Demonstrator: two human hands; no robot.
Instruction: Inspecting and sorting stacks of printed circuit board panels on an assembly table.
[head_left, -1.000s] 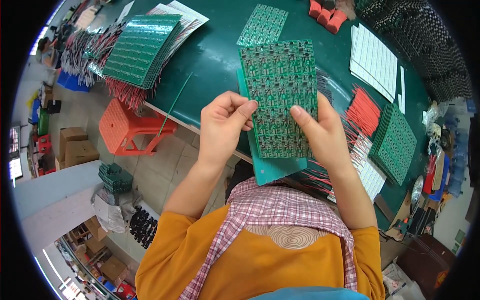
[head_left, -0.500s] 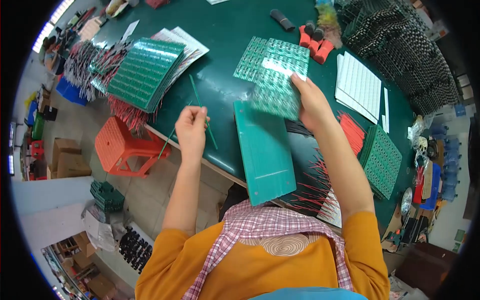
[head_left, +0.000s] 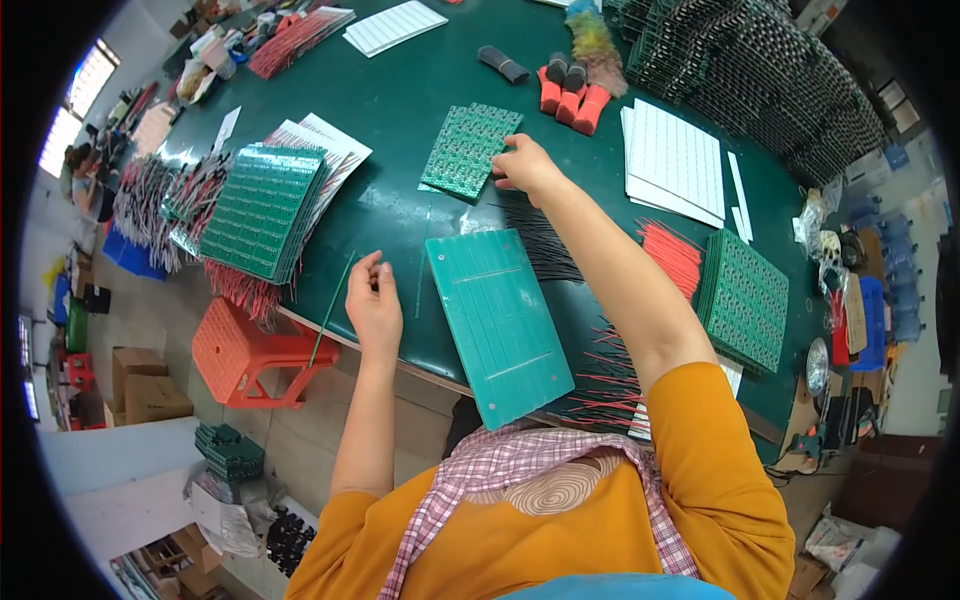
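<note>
My right hand (head_left: 527, 170) reaches across the table to the right edge of a green circuit board panel (head_left: 472, 148). Its fingers are apart at that edge and the panel lies flat on the table, over at least one more sheet. Nearer me lies a plain green rectangular plate (head_left: 500, 325) with screws at its corners, touched by neither hand. My left hand (head_left: 375, 310) hovers near the table's front edge, fingers loosely apart and nothing visible in them. Beside it, a thin green strip (head_left: 331, 310) sticks out past the edge; a second thin strip (head_left: 424, 255) lies further right.
Stacked circuit panels (head_left: 262, 215) sit on wires and papers at left; another panel stack (head_left: 745, 300) is at right. Black wires (head_left: 545, 245), red wires (head_left: 670, 258) and white sheets (head_left: 675, 165) lie nearby. A red stool (head_left: 250, 355) stands by the table.
My right hand has moved forward and left, and the panel it held in the air now lies on the table. The left hand has come away from a green strip. The view has shifted.
</note>
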